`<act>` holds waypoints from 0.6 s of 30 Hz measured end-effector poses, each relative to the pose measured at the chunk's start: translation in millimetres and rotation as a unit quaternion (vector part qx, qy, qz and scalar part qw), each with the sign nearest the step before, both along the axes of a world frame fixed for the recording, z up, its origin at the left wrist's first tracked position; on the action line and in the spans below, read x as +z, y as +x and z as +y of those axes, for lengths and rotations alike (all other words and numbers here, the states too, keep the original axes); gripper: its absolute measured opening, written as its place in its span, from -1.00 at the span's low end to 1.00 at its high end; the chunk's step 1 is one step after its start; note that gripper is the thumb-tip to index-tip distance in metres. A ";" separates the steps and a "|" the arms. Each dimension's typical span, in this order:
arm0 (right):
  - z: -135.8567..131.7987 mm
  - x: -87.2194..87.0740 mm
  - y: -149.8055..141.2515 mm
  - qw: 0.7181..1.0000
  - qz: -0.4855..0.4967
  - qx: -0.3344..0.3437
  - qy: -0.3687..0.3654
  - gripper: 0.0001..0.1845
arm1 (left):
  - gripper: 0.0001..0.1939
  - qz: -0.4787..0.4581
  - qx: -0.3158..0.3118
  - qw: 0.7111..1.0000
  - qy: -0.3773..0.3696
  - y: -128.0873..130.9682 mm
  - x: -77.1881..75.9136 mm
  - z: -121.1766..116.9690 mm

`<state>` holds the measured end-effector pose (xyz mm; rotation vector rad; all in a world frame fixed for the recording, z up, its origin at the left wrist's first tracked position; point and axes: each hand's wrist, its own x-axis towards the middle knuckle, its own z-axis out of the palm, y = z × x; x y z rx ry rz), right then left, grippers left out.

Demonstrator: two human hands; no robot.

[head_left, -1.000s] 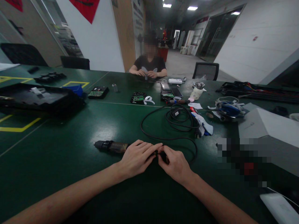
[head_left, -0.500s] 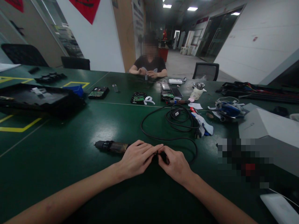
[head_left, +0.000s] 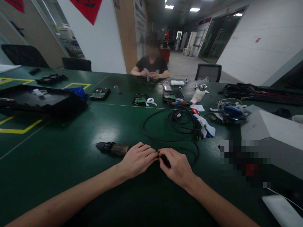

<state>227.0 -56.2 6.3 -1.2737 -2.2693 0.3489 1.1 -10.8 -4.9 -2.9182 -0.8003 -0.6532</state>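
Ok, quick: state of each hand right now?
Left hand: closed over the dark cylindrical tool.
Right hand: curled in close beside the left hand; what it holds, if anything, cannot be told.

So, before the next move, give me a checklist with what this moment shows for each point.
1. Left hand over the rear part of the dark cylindrical tool: ok.
2. Right hand at the tool's rear end, fingers close to the left hand's fingertips: ok.
3. Tool's tip pointing away from both hands: ok.
4. Black cord joined to the tool: cannot tell; fingers hide that end.
5. Cord laid out without loops: not ok; it lies coiled beyond the hands, near the white-and-blue glove.
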 end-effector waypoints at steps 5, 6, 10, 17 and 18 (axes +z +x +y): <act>-11.2 6.3 -2.7 0.990 0.022 0.009 0.136 -0.75 | -0.80 -0.003 0.003 1.000 -0.009 -42.6 -1.9 -0.4; -12.8 6.4 -2.7 0.985 0.037 0.017 0.165 -0.73 | -0.78 -0.003 0.005 1.000 -0.013 -58.2 -2.4 -0.1; -14.4 1.9 -1.1 0.968 0.101 0.055 0.222 -0.69 | -0.74 0.013 0.054 0.998 -0.029 -138.3 -4.3 2.7; -10.7 -8.0 3.0 0.962 0.148 0.066 0.221 -0.68 | -0.78 -0.020 0.232 0.972 -0.034 -287.4 -19.2 5.3; -10.7 -8.3 3.2 0.962 0.148 0.066 0.219 -0.68 | -0.78 -0.032 0.263 0.964 -0.035 -303.3 -19.7 4.4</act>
